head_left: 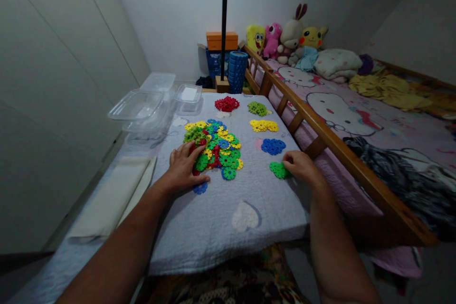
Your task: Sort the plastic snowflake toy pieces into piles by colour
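My left hand (183,166) rests at the near left side of a mixed pile of plastic snowflake discs (225,145), its fingers spread over some pieces. A blue disc (200,188) lies just below its thumb. At the right, my right hand (299,166) is closed in a pinch at the edge of a small group of green snowflake discs (278,169); its fingertips partly hide the piece. Beyond it are separate groups of blue discs (273,146), yellow discs (263,126), light green pieces (257,108) and red pieces (227,103).
Clear plastic containers (137,104) stand at the table's left, with a smaller clear box (188,93) behind. A folded cream cloth (110,197) lies at the left front. A wooden bed rail (302,114) runs along the right edge. A black pole (224,23) rises behind the table.
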`<state>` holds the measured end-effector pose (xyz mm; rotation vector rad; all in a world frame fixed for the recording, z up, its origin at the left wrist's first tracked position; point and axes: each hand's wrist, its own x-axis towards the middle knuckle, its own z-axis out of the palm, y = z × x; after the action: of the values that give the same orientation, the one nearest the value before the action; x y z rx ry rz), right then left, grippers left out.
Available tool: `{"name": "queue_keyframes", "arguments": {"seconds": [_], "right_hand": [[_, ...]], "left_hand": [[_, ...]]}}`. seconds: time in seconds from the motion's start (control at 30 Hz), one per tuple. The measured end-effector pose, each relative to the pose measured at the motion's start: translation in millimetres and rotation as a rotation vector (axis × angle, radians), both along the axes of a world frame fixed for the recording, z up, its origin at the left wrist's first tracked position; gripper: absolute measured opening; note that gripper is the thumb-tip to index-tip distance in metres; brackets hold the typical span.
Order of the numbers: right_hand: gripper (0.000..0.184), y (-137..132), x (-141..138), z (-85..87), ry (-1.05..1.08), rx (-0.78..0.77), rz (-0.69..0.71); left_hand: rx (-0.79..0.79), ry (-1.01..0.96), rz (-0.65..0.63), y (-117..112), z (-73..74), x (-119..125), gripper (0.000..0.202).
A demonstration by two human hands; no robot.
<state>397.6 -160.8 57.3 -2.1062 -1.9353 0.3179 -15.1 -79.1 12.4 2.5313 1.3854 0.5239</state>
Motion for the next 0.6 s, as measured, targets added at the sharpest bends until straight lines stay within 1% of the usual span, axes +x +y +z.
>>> {"name": "queue_keyframes", "arguments": {"seconds": [0.07,0.13,0.23,0.3,0.37,0.43,0.53,0.6], "right_hand": [[0.014,6,-13,4.8,-0.042,0.023,0.027],[0.015,15,-32,11.5,-0.073,0.023,0.072],[0.019,33,-68,18.4,-0.099,-0.009,0.207],[0.023,45,-92,17.1,-0.117,-0.001,0.279],[0.031,58,-112,9.9,-0.131,0.024,0.305],[0.039,68,-127,-2.0,-0.136,0.058,0.287],[0.047,79,-138,-22.7,-0.128,0.095,0.235],[0.047,83,-140,-33.6,-0.118,0.093,0.213]], "left_hand": [[-0.005,0.001,-0.001,0,0.8,0,0.094],[-0.007,-0.002,0.0,1,1.8,1,0.089],[0.002,-0.027,0.003,2,3.8,1,0.082],[0.007,-0.044,0.007,2,5.4,1,0.079],[0.007,-0.054,0.02,2,6.8,1,0.077],[0.011,-0.069,0.041,3,7.8,0,0.076],[0.017,-0.095,0.061,4,8.5,0,0.073],[0.012,-0.1,0.063,4,8.6,0,0.072]]}}
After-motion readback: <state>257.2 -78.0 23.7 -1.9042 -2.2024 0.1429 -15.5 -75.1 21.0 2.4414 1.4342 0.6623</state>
